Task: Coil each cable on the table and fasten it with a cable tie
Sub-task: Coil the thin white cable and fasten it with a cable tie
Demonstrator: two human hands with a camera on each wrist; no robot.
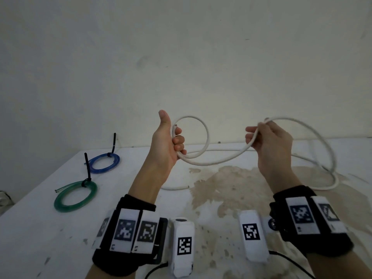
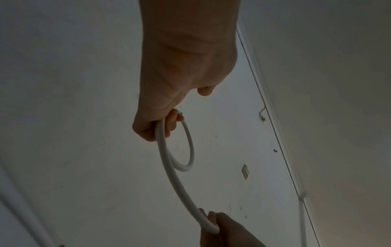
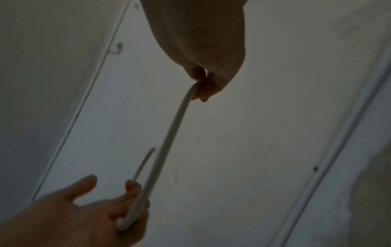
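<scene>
A long white cable [image 1: 207, 135] is lifted above the white table [image 1: 40, 228]. My left hand [image 1: 171, 137], thumb up, grips one small loop of it with curled fingers; the same left hand [image 2: 160, 123] and loop [image 2: 186, 160] show in the left wrist view. My right hand [image 1: 267, 137] pinches the cable farther along, a wide loop [image 1: 330, 156] arcing off to the right and down onto the table. In the right wrist view the right hand [image 3: 201, 90] holds the cable [image 3: 169, 138] running to the left hand [image 3: 118, 210].
At the left of the table lie a coiled blue cable [image 1: 104, 163] and a coiled green cable [image 1: 75, 196], each fastened with a black cable tie. The table centre bears a brown stain [image 1: 227, 188]. A pale wall stands behind.
</scene>
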